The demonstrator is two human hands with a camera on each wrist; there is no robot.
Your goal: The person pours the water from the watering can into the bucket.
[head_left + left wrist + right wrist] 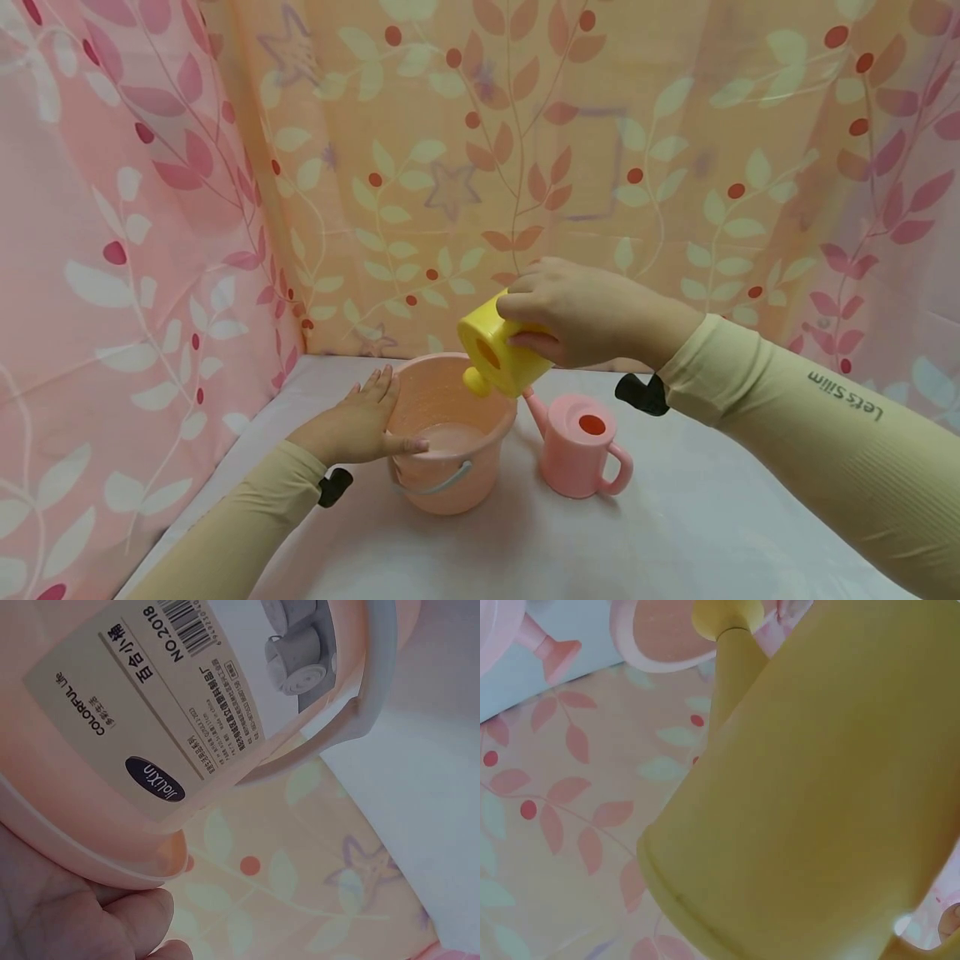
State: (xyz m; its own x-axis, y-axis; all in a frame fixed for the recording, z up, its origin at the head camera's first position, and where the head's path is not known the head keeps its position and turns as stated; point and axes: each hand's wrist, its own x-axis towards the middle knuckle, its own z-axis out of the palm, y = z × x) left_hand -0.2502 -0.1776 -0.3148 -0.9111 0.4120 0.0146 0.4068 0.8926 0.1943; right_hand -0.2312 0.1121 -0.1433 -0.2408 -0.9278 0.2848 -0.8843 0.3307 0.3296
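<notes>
Tilted over the bucket, a yellow watering can (pixel 517 367) has its round sprinkler head pointing down inside the rim. My right hand (pixel 581 317) grips it from the far end; a fingertip shows by its handle in the right wrist view. The peach bucket (pixel 457 487) stands upright on the table, small specks on its inner wall. My left hand (pixel 352 425) rests on the bucket's left rim, fingers extended and thumb lying along the near edge. In the left wrist view a printed label (pixel 150 712) covers part of the bucket's side.
A pink watering can (pixel 573 462) stands upright just right of the bucket, spout towards it and handle to the right. The bucket's grey bail handle (pixel 442 485) hangs down in front. Leaf-patterned curtains (pixel 420 208) enclose the white table (pixel 675 517) at the back and sides.
</notes>
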